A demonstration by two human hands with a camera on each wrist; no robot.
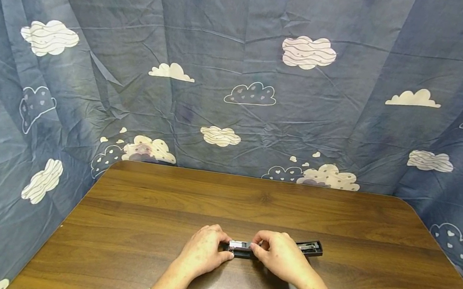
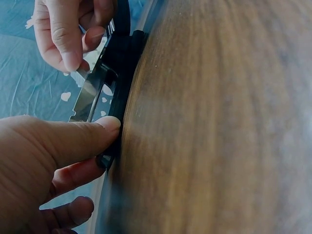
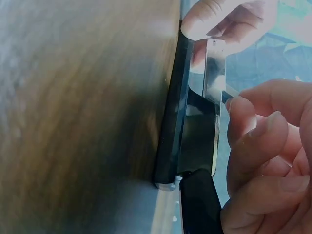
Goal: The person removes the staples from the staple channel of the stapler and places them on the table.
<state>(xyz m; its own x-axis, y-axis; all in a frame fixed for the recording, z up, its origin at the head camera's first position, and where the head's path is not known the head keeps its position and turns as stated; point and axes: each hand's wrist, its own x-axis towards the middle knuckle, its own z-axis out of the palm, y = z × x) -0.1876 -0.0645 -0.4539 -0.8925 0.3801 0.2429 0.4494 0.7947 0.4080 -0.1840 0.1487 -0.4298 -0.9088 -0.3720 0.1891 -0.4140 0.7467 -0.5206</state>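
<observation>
One black stapler [image 1: 242,255] is lying opened out near the front middle of the wooden table [image 1: 251,199], between the person's two hands. At its front end, the left hand [image 1: 204,251] is gripping it, thumb on the near side and forefinger on the far side, probably because such a light body would be sliding or tipping under the other hand's work. The right hand [image 1: 283,257] is pinching a small grey piece [image 2: 79,77] between thumb and forefinger at the metal channel [image 3: 214,68], while its other fingers are curling loosely; that fine hold is seemingly suiting something thin. Whether the piece is staples or part of the mechanism, the pictures are not making clear. The channel is standing raised above the base with a gap beneath; its contents are not showing plainly enough to name. Beyond the right hand, the hinged cover [image 1: 317,250] is lying swung back, its hollow side facing up and holding a slim metal part [image 1: 307,246], likely leaving the channel's top within reach.
</observation>
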